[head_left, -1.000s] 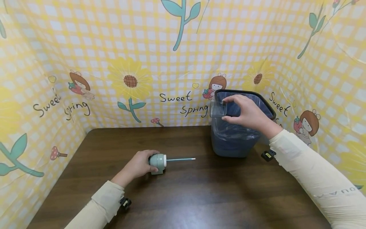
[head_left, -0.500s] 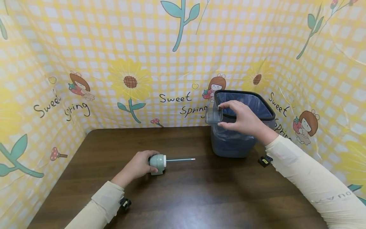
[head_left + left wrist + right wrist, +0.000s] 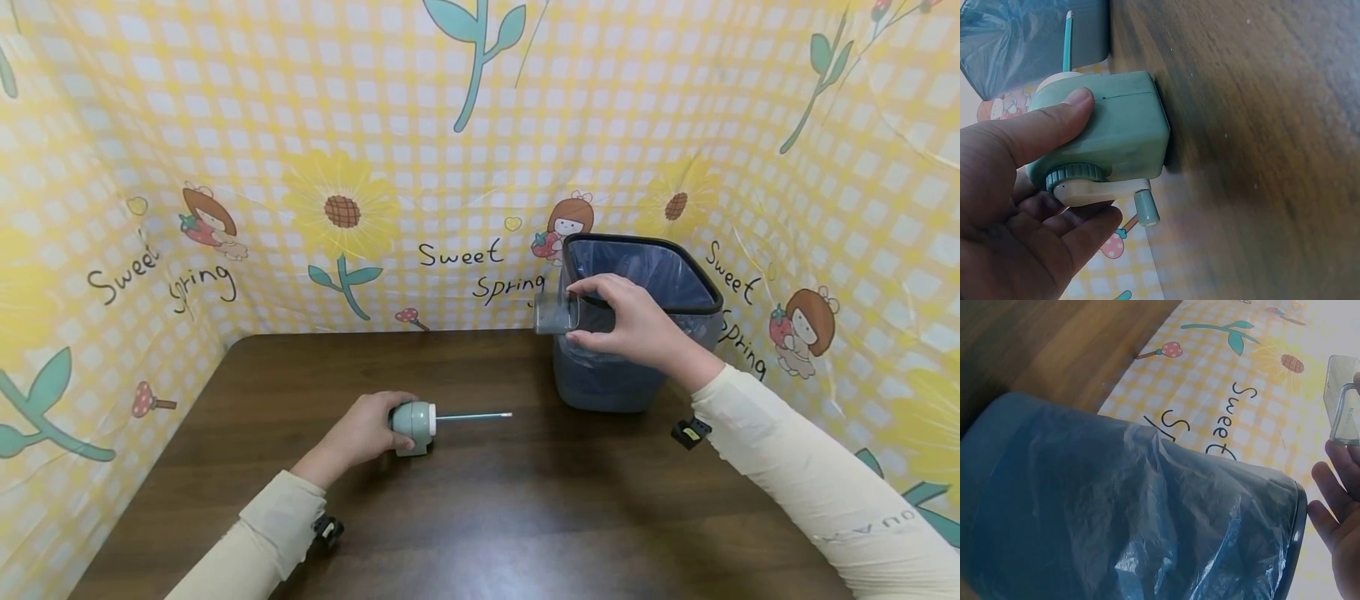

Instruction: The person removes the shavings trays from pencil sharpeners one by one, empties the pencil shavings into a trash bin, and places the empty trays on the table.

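Observation:
My left hand [image 3: 365, 429] grips a green crank pencil sharpener [image 3: 1110, 125] that stands on the table. In the left wrist view the thumb lies over its top, and the crank handle [image 3: 1147, 208] shows below the fingers. A teal pencil [image 3: 474, 416] sticks out of the sharpener's white front, pointing right. Between thumb and fingers, my right hand [image 3: 633, 321] pinches a small clear plastic box [image 3: 553, 314], probably the sharpener's shavings drawer. The box is held in the air by the left side of the bin's rim. Whether anything is inside it, I cannot tell.
A dark-rimmed trash bin [image 3: 603, 383], lined with a translucent bag, stands at the table's back right. The brown wooden table [image 3: 480, 500] ends against a yellow checked cloth [image 3: 450, 183] that hangs behind and on both sides.
My right hand has drawn the clear box a little left and down, from over the bin's mouth to beside its rim. The left hand and sharpener have stayed put.

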The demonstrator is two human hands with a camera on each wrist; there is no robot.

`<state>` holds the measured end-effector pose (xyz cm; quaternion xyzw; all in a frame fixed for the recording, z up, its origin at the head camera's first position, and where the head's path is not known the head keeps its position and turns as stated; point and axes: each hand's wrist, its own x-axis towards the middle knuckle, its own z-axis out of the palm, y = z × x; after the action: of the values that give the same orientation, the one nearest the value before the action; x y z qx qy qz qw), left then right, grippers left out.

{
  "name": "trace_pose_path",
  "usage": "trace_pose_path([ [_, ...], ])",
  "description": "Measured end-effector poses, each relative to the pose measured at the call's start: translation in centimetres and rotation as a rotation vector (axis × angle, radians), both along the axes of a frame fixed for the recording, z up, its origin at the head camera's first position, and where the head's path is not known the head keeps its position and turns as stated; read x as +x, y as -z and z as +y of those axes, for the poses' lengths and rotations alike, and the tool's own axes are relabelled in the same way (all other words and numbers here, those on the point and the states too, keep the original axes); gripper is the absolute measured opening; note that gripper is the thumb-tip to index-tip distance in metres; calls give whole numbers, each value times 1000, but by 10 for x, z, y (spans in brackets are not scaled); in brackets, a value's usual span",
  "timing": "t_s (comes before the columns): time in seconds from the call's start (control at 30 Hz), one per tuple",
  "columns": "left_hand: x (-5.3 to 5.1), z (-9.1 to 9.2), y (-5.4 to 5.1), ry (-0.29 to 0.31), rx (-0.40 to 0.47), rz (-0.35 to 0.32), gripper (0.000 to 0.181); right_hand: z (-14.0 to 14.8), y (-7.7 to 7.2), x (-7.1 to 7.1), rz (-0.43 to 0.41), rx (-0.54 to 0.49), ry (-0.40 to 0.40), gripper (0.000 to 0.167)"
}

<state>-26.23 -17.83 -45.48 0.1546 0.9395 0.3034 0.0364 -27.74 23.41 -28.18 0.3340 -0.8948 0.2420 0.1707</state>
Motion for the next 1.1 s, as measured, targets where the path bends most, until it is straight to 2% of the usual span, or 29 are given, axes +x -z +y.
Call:
trace_pose_path([
  [0.47,-1,1,2,-10,6,-8,65,-5,15,7,-43,-38,-20,59],
  [1.1,-6,-1,5,2,-8,25,67,-15,29,14,-84,-88,-77,57],
])
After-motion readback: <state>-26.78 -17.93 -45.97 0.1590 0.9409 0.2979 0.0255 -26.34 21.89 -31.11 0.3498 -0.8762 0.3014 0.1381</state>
